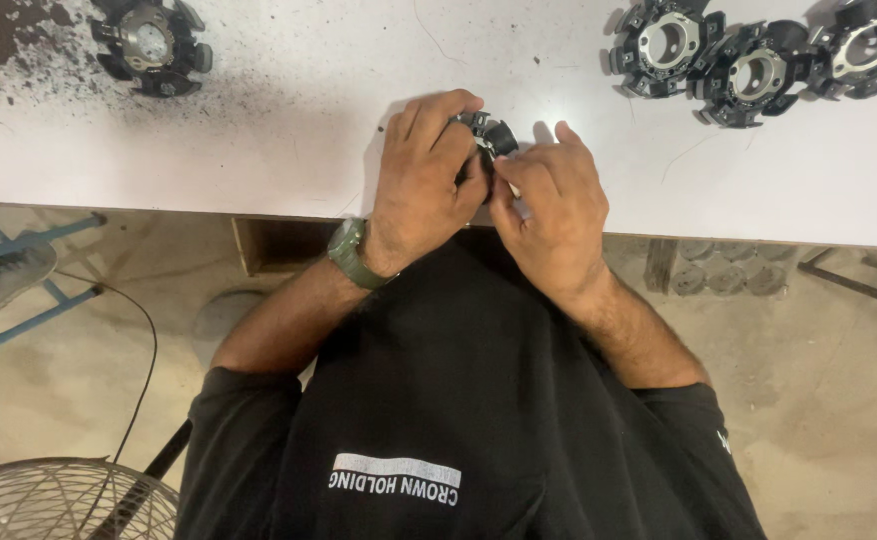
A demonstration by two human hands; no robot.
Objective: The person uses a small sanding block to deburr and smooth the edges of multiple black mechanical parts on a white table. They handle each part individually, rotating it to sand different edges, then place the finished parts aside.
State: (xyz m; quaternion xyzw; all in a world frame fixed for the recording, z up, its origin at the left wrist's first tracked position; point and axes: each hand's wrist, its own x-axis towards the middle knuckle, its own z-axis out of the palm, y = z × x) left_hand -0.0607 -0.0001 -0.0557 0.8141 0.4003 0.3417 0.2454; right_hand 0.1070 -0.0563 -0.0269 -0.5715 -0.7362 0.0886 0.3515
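Observation:
Both my hands meet at the near edge of a white table [289, 150]. My left hand [424, 175], with a green watch on its wrist, wraps over a small black round part [492, 133] and hides most of it. My right hand [549, 205] pinches the same part from the right side with its fingertips. Only the top of the black part shows between the hands.
Three black and silver ring-shaped parts [754, 72] lie in a row at the table's far right. A similar one [151, 45] sits at the far left beside dark stains. Below the table are a fan grille [54, 500], a blue frame [29, 270] and a cable.

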